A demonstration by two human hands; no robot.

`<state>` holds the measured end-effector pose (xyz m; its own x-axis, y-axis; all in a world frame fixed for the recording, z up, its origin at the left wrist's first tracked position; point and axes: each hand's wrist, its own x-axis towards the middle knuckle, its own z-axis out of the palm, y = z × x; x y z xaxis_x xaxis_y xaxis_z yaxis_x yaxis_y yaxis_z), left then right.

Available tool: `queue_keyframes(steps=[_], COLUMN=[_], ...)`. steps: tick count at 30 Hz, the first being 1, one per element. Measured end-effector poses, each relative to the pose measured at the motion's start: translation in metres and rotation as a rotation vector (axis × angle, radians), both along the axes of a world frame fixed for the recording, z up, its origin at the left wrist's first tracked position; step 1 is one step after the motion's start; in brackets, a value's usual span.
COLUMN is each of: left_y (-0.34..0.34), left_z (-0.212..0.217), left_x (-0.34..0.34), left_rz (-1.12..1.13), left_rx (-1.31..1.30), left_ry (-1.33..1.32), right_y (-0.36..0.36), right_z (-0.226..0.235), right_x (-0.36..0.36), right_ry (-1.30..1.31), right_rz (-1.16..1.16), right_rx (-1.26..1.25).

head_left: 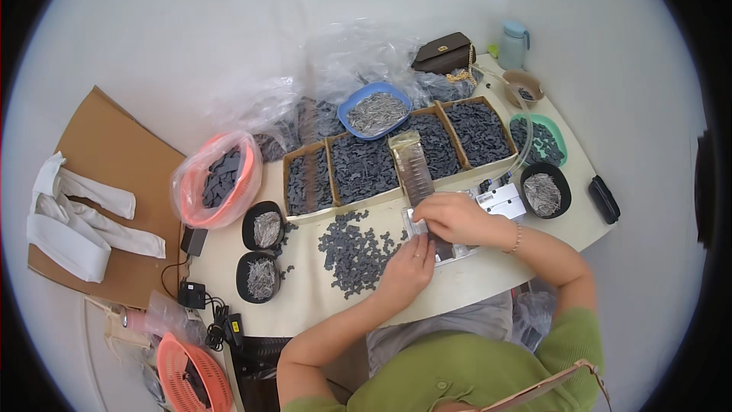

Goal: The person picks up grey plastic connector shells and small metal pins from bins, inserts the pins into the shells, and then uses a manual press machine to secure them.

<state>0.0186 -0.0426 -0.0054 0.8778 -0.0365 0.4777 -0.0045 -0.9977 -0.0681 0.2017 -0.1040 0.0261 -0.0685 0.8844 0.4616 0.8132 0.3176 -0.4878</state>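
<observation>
My left hand (409,268) is at the near left edge of a metal fixture (462,250), its fingers drawn together at the tips. Across the fixture from the right reaches my right hand (462,218), thumb and fingers curled in a pinch over its left end. Whatever small thing the fingertips hold is hidden. Just beyond the hands, a long clear-covered strip (414,168) leans over the boxes, its near end by my right hand. Left of my left hand lies a loose spread of small dark grey plastic parts (354,253).
Divided cardboard boxes (293,217) hold more grey parts. Metal pins fill a blue tray (345,123) and black bowls (245,290), (565,200). A green tray (561,145), black case (603,200) and white device (502,202) stand right; a bagged pink basket (180,191) stands left.
</observation>
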Motion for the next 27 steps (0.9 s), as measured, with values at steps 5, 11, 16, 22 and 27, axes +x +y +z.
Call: queue_keyframes(steps=[5, 11, 16, 22, 27], left_y=[-0.013, 0.050, 0.088, 0.102, 0.111], left_z=[0.003, 0.010, 0.006, 0.011, 0.019], left_x=[-0.016, -0.040, -0.029, -0.018, -0.011], left_rz=[-0.002, 0.291, 0.229, 0.233, 0.253], left_rx=[-0.134, -0.295, -0.205, -0.114, -0.264], left_ry=[-0.004, 0.106, 0.137, 0.298, 0.249], right_y=[0.054, 0.060, 0.033, -0.011, -0.016], right_z=[-0.026, -0.025, 0.002, -0.008, -0.021], right_x=[-0.031, -0.038, -0.013, -0.005, 0.001], right_ry=[-0.287, -0.373, -0.187, -0.062, -0.035], right_rz=[0.169, 0.154, 0.014, -0.095, -0.086], right_rx=[-0.042, -0.032, 0.003, -0.309, -0.088])
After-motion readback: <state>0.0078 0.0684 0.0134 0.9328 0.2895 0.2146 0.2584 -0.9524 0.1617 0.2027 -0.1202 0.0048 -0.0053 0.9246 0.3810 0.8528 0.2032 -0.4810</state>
